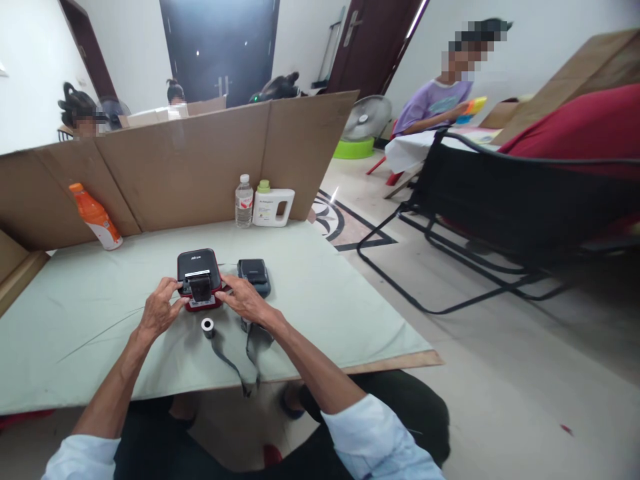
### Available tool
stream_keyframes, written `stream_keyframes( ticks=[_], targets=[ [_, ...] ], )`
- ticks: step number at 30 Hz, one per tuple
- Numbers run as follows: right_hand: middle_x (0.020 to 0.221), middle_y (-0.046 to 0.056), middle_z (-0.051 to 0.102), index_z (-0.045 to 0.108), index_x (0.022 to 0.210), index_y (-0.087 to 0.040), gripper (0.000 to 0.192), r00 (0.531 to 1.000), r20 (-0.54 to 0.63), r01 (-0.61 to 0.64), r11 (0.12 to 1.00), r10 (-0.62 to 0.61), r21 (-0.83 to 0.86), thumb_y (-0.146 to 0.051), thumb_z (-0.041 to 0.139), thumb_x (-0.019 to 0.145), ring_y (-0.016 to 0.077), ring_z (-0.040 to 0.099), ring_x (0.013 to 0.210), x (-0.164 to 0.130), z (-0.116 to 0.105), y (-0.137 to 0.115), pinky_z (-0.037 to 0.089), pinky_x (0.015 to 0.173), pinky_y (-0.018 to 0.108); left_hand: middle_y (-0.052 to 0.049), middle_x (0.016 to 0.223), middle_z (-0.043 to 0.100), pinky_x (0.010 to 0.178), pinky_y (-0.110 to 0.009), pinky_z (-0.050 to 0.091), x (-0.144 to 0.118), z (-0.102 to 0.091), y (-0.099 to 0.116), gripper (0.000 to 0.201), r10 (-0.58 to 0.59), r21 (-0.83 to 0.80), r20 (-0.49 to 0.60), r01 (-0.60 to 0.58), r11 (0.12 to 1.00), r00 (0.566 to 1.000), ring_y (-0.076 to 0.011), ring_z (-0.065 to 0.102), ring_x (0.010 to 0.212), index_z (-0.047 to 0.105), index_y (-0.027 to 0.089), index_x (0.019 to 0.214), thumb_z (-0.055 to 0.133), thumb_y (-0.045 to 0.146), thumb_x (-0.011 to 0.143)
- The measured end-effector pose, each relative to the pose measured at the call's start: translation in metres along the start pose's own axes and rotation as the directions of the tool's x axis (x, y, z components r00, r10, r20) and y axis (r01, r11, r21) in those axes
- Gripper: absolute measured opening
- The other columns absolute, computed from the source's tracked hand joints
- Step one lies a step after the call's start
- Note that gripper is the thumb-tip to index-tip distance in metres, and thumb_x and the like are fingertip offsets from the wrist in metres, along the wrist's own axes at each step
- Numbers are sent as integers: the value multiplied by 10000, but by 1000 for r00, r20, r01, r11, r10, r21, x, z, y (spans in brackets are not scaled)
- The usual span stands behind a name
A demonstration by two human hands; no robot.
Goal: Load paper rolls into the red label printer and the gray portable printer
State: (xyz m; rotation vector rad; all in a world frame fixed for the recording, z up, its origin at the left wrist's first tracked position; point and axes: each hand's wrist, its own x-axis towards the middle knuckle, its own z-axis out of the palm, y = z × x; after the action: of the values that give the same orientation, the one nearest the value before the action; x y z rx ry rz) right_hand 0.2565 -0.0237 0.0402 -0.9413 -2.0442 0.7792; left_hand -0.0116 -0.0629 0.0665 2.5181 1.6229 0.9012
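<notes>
On the pale green table (pixel 325 300) I'd steady the red printer (pixel 199 280), gripped at centre by my left hand (pixel 159 312) and right hand (pixel 245 299), easing its flap gently.

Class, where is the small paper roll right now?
In the head view, the paper roll stands on the table, just in front of the red printer, between both hands.
</notes>
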Motion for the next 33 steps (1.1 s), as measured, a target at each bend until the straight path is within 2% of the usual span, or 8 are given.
stream_keyframes(
  ticks=[7, 13, 18, 21, 24, 26, 29, 33],
  targets=[
    [1066, 99, 724, 678, 1195, -177, 257, 999, -5, -43, 999, 43, 0, -222, 626, 947, 229, 668, 927, 1, 2, -5, 512, 864, 350, -66, 1176, 642, 785, -346, 593, 0, 0, 2, 248, -35, 1, 14, 35, 999, 999, -220, 675, 988, 647, 238, 1162, 653, 343, 937],
    [1066, 80, 725, 664, 1231, -197, 298, 999, 13, -45, 998, 44, 46, -189, 612, 938, 224, 674, 950, 0, -1, -9, 519, 885, 354, -63, 1160, 647, 790, -352, 599, 0, 0, 5, 258, -34, -6, -10, 34, 999, 999, -221, 673, 1001, 645, 243, 1176, 637, 357, 944],
    [1073, 79, 734, 665, 1267, -203, 343, 998, 16, -57, 997, 56, 54, -174, 604, 930, 234, 679, 956, -1, -3, -12, 526, 898, 371, -73, 1150, 650, 731, -329, 609, 11, -8, 0, 267, -24, -126, -2, 24, 992, 1000, -218, 664, 1000, 678, 231, 1101, 666, 422, 914],
    [1091, 84, 736, 670, 1268, -203, 342, 997, 22, -71, 996, 70, 44, -181, 597, 935, 240, 680, 962, -1, -3, -11, 534, 895, 378, -92, 1176, 644, 716, -320, 608, 23, -11, -9, 261, -62, -203, 13, 63, 977, 998, -221, 667, 1014, 713, 215, 1047, 618, 431, 934],
    [1161, 98, 722, 645, 1315, -214, 378, 997, -14, -74, 997, 74, -5, -202, 608, 939, 252, 673, 1025, -1, -1, -6, 535, 937, 408, -118, 1239, 627, 737, -330, 612, 37, -7, -23, 346, -90, -241, 33, 95, 966, 995, -233, 664, 1057, 728, 212, 1166, 558, 433, 961],
    [1259, 112, 686, 592, 1394, -230, 473, 998, -62, -34, 997, 30, -63, -203, 641, 924, 268, 645, 1138, -1, 0, -3, 521, 1003, 439, -136, 1287, 613, 792, -356, 615, 47, -3, -34, 403, -92, -250, 52, 102, 963, 994, -241, 660, 1089, 716, 209, 1253, 548, 435, 964],
    [1439, 152, 573, 524, 1480, -233, 632, 992, -107, 51, 983, -70, -176, -191, 714, 879, 293, 541, 1333, 2, 1, -3, 472, 1113, 484, -147, 1343, 605, 965, -425, 580, 63, 6, -51, 459, -73, -259, 81, 92, 961, 994, -245, 652, 1135, 685, 206, 1336, 563, 424, 952],
    [1514, 177, 507, 622, 1408, -216, 590, 981, -84, 144, 948, -174, -285, -173, 774, 839, 327, 475, 1405, 11, 6, -7, 420, 1176, 526, -141, 1309, 639, 1057, -462, 533, 82, 18, -65, 552, -70, -315, 107, 101, 944, 992, -254, 650, 1158, 625, 185, 1415, 572, 444, 930]
  ],
)
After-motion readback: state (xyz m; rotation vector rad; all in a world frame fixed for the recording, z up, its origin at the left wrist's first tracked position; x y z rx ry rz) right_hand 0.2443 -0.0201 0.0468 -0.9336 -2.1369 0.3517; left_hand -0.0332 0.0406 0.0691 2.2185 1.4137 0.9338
